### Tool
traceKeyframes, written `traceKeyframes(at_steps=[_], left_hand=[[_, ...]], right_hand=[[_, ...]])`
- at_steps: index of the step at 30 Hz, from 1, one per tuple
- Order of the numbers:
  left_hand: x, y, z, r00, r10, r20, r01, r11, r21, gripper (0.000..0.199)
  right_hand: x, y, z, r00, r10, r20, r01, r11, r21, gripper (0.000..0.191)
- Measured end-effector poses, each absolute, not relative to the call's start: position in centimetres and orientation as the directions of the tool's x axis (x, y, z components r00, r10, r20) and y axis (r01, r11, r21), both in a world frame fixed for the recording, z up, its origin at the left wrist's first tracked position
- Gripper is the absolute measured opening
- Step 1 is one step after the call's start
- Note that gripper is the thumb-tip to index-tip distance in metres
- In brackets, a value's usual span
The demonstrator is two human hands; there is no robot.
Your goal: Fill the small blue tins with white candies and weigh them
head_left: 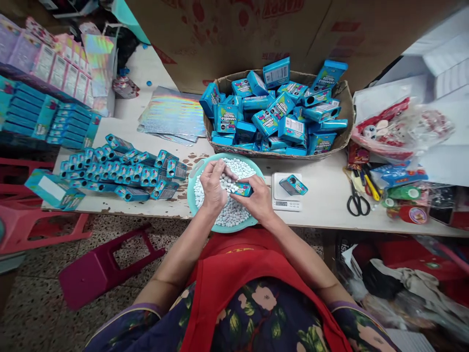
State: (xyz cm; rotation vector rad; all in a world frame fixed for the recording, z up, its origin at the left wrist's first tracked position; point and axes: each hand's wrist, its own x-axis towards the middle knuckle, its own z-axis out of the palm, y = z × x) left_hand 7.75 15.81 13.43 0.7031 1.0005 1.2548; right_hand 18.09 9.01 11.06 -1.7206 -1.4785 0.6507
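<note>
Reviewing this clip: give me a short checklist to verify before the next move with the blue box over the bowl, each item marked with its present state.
1. Small blue box gripped by right hand: ok.
2. Left hand at the box's end, over the white pellets: ok.
3. Box opening clear: cannot tell, fingers cover it.
4. Teal bowl fully on the table: not ok, its near rim overhangs the edge.
5. Scale free: not ok, another box sits on it.

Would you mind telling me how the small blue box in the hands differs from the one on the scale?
The small blue box in the hands is gripped over the teal bowl of white pellets, partly hidden by fingers. The small blue box on the white scale lies untouched and fully visible. Both share the same blue printing.
</note>
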Motion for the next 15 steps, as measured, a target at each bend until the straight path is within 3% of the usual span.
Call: traceKeyframes(at_steps=[15], left_hand=[[7.93, 15.28, 13.15, 0.092, 0.967, -0.237, -0.372, 0.255, 0.893, 0.030]], right_hand=[[18.32, 8.81, 10.58, 0.200, 0.975, 0.101, 0.582, -0.035, -0.813, 0.032]])
